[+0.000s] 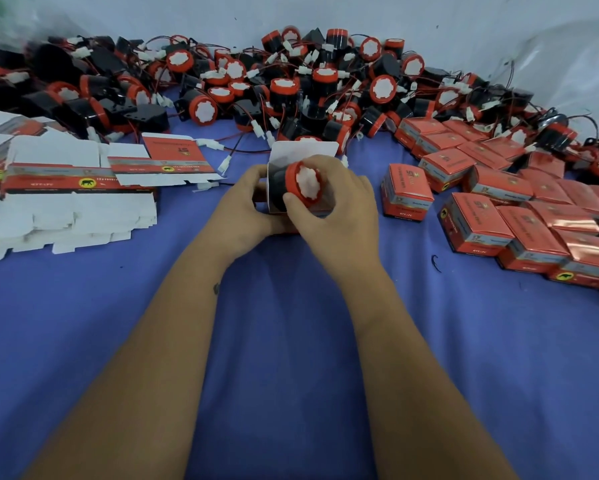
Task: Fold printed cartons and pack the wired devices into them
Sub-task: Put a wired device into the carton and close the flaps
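Over mid-counter, left hand gripping open carton, right hand fingers curled round wired device half inside: likely snag if trailing wire catches the flap, or carton buckling under a skewed push.

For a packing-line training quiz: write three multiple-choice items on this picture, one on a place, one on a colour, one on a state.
1. Where do the flat unfolded cartons lie?
A. At the person's left
B. At the person's right
C. On the device pile

2. What colour is the cloth under the work?
A. Green
B. Blue
C. Yellow

3. How is the device in the hands?
A. Sealed inside
B. Lying loose on the cloth
C. Partly in an open carton

Key: 1 A, the white blanks are stacked at left; 2 B, blue fabric shows between the arms; 3 C, the right hand pushes it in while the left hand grips the carton, flap up.
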The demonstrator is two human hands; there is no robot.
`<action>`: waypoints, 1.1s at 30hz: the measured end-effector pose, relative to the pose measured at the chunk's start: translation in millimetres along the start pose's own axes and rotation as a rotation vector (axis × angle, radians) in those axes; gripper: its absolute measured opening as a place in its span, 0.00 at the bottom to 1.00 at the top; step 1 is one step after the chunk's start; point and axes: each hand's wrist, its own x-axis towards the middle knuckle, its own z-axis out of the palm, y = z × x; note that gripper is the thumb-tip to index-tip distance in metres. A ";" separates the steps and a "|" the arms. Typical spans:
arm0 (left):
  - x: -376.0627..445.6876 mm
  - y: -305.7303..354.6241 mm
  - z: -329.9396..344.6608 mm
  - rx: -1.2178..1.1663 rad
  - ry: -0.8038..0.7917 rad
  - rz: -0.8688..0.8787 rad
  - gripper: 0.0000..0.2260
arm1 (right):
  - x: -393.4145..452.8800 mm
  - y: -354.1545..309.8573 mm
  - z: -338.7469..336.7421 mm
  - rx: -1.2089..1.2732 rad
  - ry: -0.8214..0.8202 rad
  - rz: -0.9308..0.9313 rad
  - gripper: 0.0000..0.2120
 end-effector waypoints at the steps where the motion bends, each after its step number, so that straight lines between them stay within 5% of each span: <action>1: -0.1 0.0 0.3 0.000 -0.004 0.000 0.27 | 0.9 -0.6 -0.2 -0.017 0.030 -0.019 0.19; 14: 0.4 1.6 2.3 0.003 -0.007 -0.021 0.28 | 1.1 15.2 7.2 -0.626 -0.115 -0.152 0.17; 16: -0.3 -1.2 0.1 0.005 -0.007 -0.029 0.28 | 0.8 12.5 8.6 -0.468 -0.084 -0.112 0.15; 20: 11.4 7.0 -1.7 -0.042 0.077 -0.098 0.23 | 6.1 5.0 0.6 0.287 0.364 0.216 0.05; 23: 15.9 12.6 11.9 -0.046 0.176 -0.106 0.18 | 13.6 11.0 -5.2 0.455 0.204 0.588 0.03; 27: 0.2 5.5 21.9 0.048 0.173 -0.070 0.17 | 36.9 18.0 -4.5 0.803 -0.003 0.894 0.20; 31: 5.8 7.6 19.1 0.056 0.144 -0.115 0.20 | 51.8 18.9 -17.7 1.293 0.009 0.899 0.19; 33: 4.5 6.0 20.3 0.098 0.126 -0.113 0.21 | 57.5 14.6 -21.6 1.188 0.047 0.864 0.12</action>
